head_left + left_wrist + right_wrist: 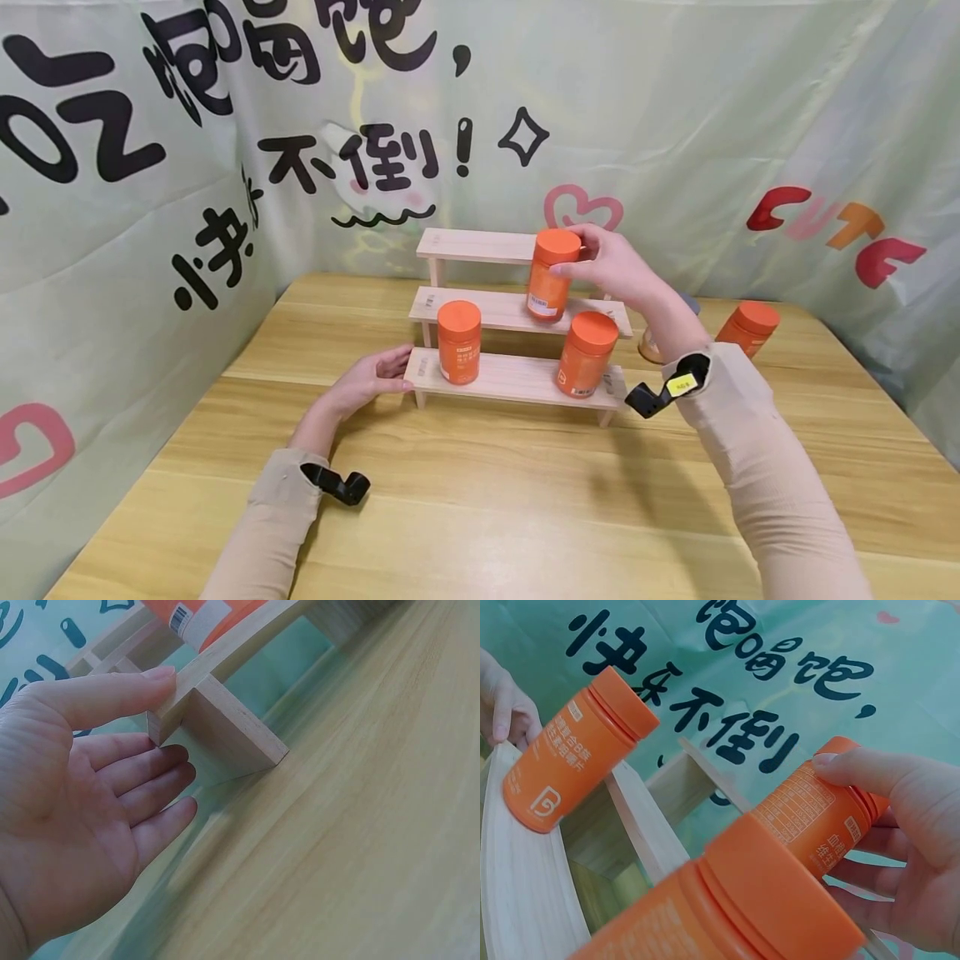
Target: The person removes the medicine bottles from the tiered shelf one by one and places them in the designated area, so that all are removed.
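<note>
A three-tier wooden display stand (510, 375) is on the table. My right hand (622, 265) grips an orange lidded jar (550, 279) around its upper part, upright at the right of the middle tier. Whether its base bears on the board I cannot tell. On the bottom tier stand two more orange jars, a left jar (459, 343) and a right jar (587, 357). My left hand (90, 787) pinches the left end of the bottom tier, thumb on top and fingers below. The right wrist view shows the held jar (817, 814) between thumb and fingers.
Right of the stand, another orange jar (750, 325) is partly hidden by the right forearm. Behind that forearm, a container with a bluish top (688, 304) barely shows. A printed cloth (675, 108) hangs behind the wooden table (480, 500).
</note>
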Tool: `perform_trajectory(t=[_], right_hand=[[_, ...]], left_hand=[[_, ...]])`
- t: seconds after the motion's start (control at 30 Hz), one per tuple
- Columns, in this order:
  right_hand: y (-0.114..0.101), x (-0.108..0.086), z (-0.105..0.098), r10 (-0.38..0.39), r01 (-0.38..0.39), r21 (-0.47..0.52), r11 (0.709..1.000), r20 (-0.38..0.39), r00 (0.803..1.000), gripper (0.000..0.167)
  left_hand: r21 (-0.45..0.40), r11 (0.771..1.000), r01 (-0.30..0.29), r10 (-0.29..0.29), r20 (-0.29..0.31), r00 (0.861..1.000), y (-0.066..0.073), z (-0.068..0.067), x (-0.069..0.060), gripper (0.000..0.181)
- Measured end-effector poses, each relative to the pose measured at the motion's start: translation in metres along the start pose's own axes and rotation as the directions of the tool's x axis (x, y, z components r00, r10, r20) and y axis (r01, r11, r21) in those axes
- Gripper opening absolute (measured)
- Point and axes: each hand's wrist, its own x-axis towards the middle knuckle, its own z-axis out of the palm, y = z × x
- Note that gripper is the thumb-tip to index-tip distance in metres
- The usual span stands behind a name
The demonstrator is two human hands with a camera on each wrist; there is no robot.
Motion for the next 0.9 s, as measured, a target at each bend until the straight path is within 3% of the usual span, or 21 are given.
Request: perform_trajectory(t=[0.9], right_hand=[[0.024, -0.041, -0.054, 0.032, -0.039, -0.06, 0.997, -0.101, 0.994, 0.062]], left_hand=[[-0.008, 1.0, -0.009, 0.009, 0.005, 1.0, -0.002, -0.001, 0.002, 0.077]])
